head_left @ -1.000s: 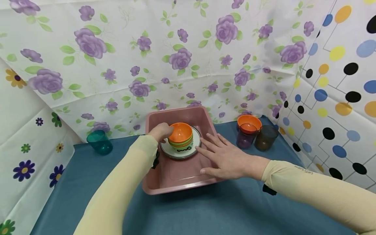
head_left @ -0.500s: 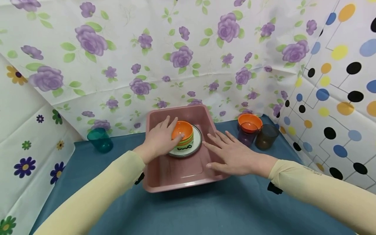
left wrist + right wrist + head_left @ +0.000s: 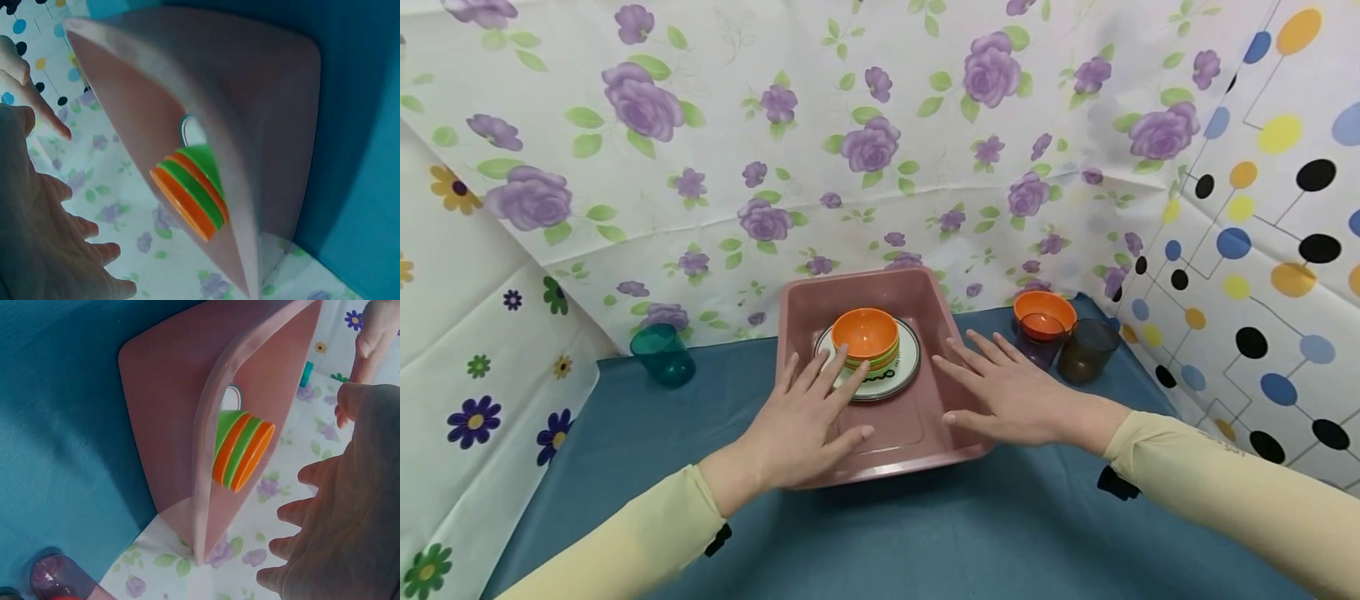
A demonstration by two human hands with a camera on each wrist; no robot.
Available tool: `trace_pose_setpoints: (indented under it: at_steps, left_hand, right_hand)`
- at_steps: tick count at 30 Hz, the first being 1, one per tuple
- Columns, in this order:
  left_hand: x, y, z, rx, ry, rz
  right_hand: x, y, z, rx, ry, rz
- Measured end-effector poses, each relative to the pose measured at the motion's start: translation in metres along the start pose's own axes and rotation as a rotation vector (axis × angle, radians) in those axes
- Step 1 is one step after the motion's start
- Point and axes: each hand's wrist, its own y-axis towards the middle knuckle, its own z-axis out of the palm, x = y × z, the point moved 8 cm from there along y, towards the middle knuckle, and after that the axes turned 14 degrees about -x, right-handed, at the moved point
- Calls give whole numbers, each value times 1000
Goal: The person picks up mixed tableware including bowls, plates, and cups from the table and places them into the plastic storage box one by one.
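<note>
A stack of orange and green bowls (image 3: 867, 333) sits on white plates (image 3: 904, 367) inside a pink plastic basin (image 3: 891, 435). My left hand (image 3: 797, 425) spreads its fingers above the basin's front left, fingertips overlapping the plate's edge in the head view and holding nothing. Over the basin's right side, my right hand (image 3: 1011, 387) also has its fingers spread and holds nothing. Both wrist views show the banded bowl stack (image 3: 190, 190) past the basin's rim (image 3: 203, 437), the hand off to one side of it.
A teal cup (image 3: 662, 354) leans tilted at the back left of the blue-covered table (image 3: 910, 542). At the back right stand an orange bowl (image 3: 1045, 310), a purple cup (image 3: 1037, 343) and a grey-brown cup (image 3: 1086, 350). Patterned cloth walls (image 3: 715, 125) enclose the back and sides.
My left hand has let go of the bowl stack and drawn back toward the basin's front left, its fingers now spread. My right hand has shifted slightly right; the bowls stay on the plates.
</note>
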Motion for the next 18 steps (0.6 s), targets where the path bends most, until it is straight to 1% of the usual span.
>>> trace_pose_setpoints:
  at_steps: [3, 6, 12, 18]
  left_hand:
    - [-5, -9, 4, 21, -12, 6]
    - [-8, -13, 7, 31, -11, 9]
    - [-8, -14, 8, 26, 15, 13]
    - [-8, -14, 10, 37, 9, 13]
  right_hand:
    - [1, -1, 2, 5, 1, -4]
    - [3, -2, 4, 8, 4, -9]
    - [4, -2, 7, 19, 4, -13]
    - [4, -1, 10, 24, 4, -22]
